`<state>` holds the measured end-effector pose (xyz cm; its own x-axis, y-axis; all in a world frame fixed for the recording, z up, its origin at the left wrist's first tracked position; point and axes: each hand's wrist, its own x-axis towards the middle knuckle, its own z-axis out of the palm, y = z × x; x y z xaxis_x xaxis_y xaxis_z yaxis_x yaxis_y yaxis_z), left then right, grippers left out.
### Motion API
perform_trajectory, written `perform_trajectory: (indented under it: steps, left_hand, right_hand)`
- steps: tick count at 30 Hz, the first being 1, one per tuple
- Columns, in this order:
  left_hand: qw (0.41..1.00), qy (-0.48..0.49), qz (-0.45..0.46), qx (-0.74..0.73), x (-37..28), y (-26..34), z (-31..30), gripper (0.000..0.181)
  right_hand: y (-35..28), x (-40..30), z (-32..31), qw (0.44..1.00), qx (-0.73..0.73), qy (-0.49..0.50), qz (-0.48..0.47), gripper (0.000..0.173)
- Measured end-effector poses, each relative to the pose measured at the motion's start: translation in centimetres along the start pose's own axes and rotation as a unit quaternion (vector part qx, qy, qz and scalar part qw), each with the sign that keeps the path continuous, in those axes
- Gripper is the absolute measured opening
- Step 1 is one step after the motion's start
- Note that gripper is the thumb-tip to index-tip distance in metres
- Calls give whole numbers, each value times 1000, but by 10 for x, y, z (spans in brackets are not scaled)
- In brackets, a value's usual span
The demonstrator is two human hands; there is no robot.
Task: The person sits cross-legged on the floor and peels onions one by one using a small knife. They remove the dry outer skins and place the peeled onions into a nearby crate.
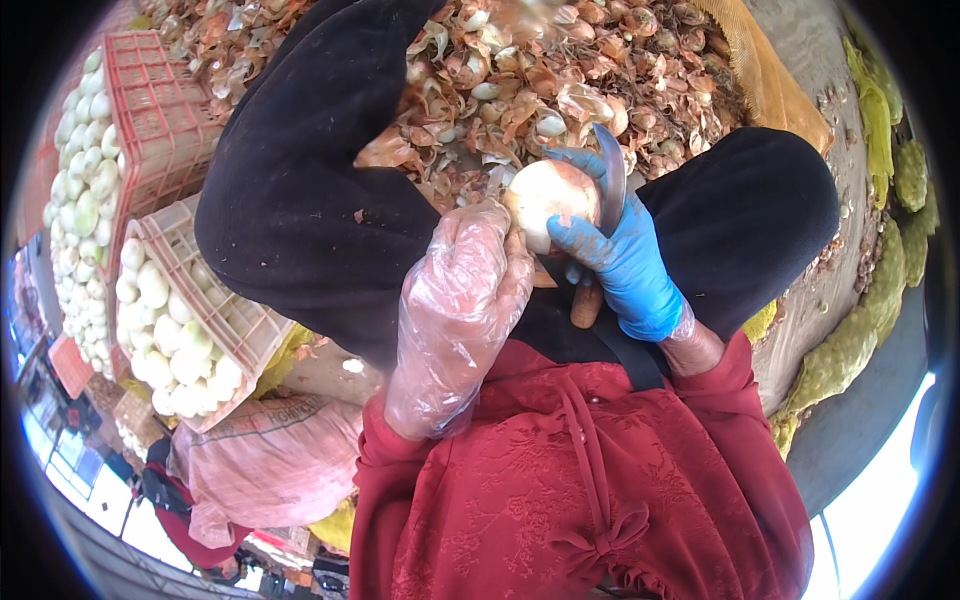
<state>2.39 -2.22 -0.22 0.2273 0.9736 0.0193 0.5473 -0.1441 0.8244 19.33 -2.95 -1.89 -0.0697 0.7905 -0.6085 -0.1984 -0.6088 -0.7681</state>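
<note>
Between my two hands, over my lap, is a partly peeled onion (553, 196), pale and whitish with some brown. My left hand (471, 289), in a clear plastic glove, touches the onion's left side with curled fingers. In a blue glove, my right hand (619, 247) grips the onion from the right, its thumb on the near side. That same hand holds a curved knife blade (613, 174), which stands up beside the onion; a brown wooden handle (586, 303) shows below the fingers. Part of the knife is hidden by the hand.
A heap of onions and loose skins (525, 97) lies beyond my legs. At the left stand a red plastic crate (161, 112) and a paler crate (206, 300), both with peeled onions. A pink woven sack (277, 457) lies near them. Yellow-green mesh sacks (847, 360) line the right.
</note>
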Motion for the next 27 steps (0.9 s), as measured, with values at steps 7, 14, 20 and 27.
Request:
perform_trajectory:
  steps: [7, 14, 20, 27]
  left_hand:
    - [1000, 28, 9, 9, 4, -13, 8, 19]
    - [952, 83, -201, -217, 8, -11, -7, 11]
    - [997, -10, -47, -57, 0, -4, -2, 13]
    - [999, 4, 32, -19, 6, -19, 3, 17]
  right_hand:
    - [13, 4, 2, 996, -35, 20, -78, 85]
    - [-1, 2, -9, 996, 83, -26, 35, 75]
    - [-2, 1, -2, 1000, 19, -8, -2, 68]
    - [3, 1, 2, 999, 4, 7, -52, 67]
